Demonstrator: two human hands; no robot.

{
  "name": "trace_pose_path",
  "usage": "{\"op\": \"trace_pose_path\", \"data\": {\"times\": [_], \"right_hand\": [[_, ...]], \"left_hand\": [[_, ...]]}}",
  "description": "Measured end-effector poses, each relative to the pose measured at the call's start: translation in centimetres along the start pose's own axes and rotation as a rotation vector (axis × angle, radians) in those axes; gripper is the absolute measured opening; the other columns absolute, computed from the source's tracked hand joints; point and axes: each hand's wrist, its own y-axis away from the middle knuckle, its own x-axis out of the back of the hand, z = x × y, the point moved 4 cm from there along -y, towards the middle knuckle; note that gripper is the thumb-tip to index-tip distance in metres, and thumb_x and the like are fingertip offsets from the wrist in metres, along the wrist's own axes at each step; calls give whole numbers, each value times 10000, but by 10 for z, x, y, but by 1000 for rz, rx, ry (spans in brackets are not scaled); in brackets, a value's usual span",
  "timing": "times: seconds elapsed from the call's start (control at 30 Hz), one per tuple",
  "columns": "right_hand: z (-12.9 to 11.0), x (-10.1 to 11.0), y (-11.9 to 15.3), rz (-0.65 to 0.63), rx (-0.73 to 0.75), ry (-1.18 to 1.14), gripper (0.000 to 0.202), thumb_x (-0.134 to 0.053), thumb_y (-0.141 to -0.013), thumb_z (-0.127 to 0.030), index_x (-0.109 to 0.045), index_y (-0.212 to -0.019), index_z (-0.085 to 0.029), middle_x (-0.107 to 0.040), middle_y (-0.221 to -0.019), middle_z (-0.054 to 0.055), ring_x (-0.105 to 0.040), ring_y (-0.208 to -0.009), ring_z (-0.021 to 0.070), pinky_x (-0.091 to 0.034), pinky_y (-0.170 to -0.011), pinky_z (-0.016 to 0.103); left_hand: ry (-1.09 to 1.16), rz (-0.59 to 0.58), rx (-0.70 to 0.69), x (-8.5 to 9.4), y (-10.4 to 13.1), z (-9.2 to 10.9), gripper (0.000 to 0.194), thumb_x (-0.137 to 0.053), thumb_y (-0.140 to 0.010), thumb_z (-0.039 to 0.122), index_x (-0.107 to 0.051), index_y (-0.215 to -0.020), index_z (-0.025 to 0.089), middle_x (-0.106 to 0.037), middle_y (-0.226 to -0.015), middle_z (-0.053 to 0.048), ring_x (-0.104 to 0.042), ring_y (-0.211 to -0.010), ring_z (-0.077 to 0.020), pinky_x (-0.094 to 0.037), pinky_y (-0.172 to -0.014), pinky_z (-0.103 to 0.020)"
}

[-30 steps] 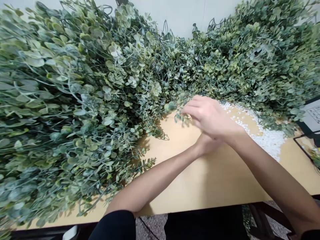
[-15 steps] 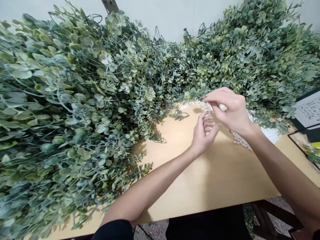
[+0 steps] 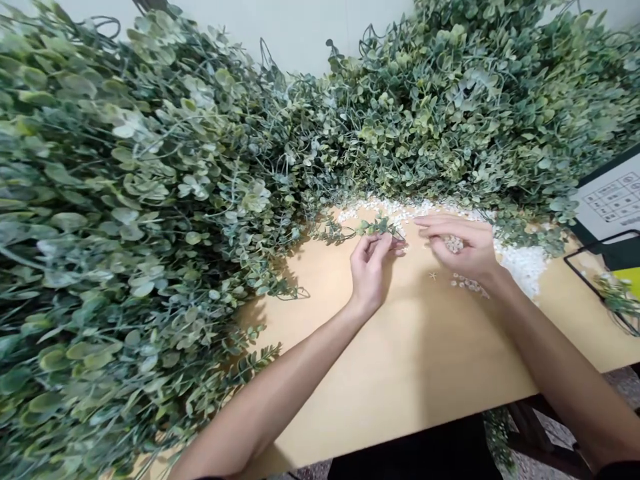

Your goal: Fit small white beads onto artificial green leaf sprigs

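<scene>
My left hand is closed on a small leafy sprig, pinched between thumb and fingers above the wooden table. To its right, my right hand hovers over the table, fingers stretched forward and thumb apart, with nothing visible held. Small round beige pieces lie below and beside the right hand, some showing between its thumb and fingers. A tiny star-shaped piece rests between the two hands. Small white pieces are spread behind and to the right of the hands.
Large heaps of artificial green foliage cover the left and back of the table. At the right are a printed sheet in a dark folder, a black wire frame and a yellow item. A pale wall stands behind.
My hands have moved apart. The left has shifted left and now pinches the sprig, which was near the right fingertips. The right hand is lower, its fingers extended. The view has shifted slightly.
</scene>
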Motion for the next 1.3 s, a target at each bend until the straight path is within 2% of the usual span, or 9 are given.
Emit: {"op": "trace_pose_path", "data": {"times": [0.1, 0.17, 0.33, 0.5, 0.6, 0.77, 0.93, 1.1, 1.3], "right_hand": [[17, 20, 4, 153, -78, 155, 194, -635, -862, -129, -793, -934, -216, -830, -971, 68, -792, -853, 233, -639, -831, 384], [31, 31, 6, 147, -145, 329, 210, -612, -887, -163, -787, -994, -204, -817, -963, 77, -767, -833, 231, -617, -810, 370], [55, 39, 13, -95, -277, 644, 284, -534, -948, -219, -768, -1102, -172, -804, -1064, 105, -727, -996, 270, -557, -900, 379], [64, 39, 17, -296, -453, 862, 285, -520, -981, -280, -759, -1109, -192, -798, -1057, 123, -690, -1035, 321, -490, -773, 380], [67, 38, 19, -371, -498, 902, 291, -495, -1004, -276, -757, -1110, -205, -798, -1043, 125, -689, -1023, 324, -452, -738, 372], [68, 33, 21, -411, -518, 894, 324, -451, -1031, -242, -759, -1132, -217, -801, -1063, 116, -706, -975, 295, -417, -727, 352], [62, 31, 19, -388, -519, 865, 295, -481, -1019, -272, -766, -1075, -223, -799, -1039, 98, -712, -952, 283, -392, -686, 340], [59, 32, 19, -395, -552, 875, 282, -509, -990, -279, -769, -1082, -222, -796, -1041, 106, -709, -913, 288, -362, -641, 343], [65, 33, 22, -398, -582, 811, 307, -496, -969, -222, -779, -1087, -224, -793, -1033, 112, -701, -883, 264, -419, -690, 329]], "left_hand": [[-49, -54, -1, 1, 2, -1, 257, -843, -789, 380, -689, -817, 177, -722, -878, -36, -712, -853, -167, -587, -880, -358], [-66, -43, -24, 3, 3, 0, 215, -829, -813, 360, -717, -816, 178, -725, -861, -32, -707, -862, -160, -570, -909, -345], [-122, 9, -64, 7, 3, 3, 298, -862, -810, 362, -646, -732, 172, -657, -752, 15, -657, -789, -119, -532, -861, -284], [-147, -3, -71, 6, 4, 4, 393, -897, -775, 348, -559, -678, 170, -587, -674, 44, -655, -722, -107, -529, -791, -260], [-141, -44, -41, 3, 6, 4, 365, -914, -753, 337, -583, -774, 184, -647, -741, 42, -707, -759, -129, -572, -844, -294], [-133, -163, 14, -2, 8, 3, 464, -903, -780, 343, -622, -1136, 249, -725, -766, 36, -769, -812, -179, -594, -927, -369], [-105, -230, 95, -2, 9, -1, 310, -787, -884, 479, -727, -979, 190, -712, -812, -24, -703, -727, -159, -606, -822, -358], [-114, -208, 86, -2, 8, -4, 374, -737, -901, 556, -759, -884, 183, -709, -920, -66, -682, -859, -179, -583, -832, -330], [-254, -213, 21, 5, 6, -7, 319, -754, -912, 478, -731, -799, 181, -675, -985, -59, -631, -903, -160, -534, -827, -279]]}}
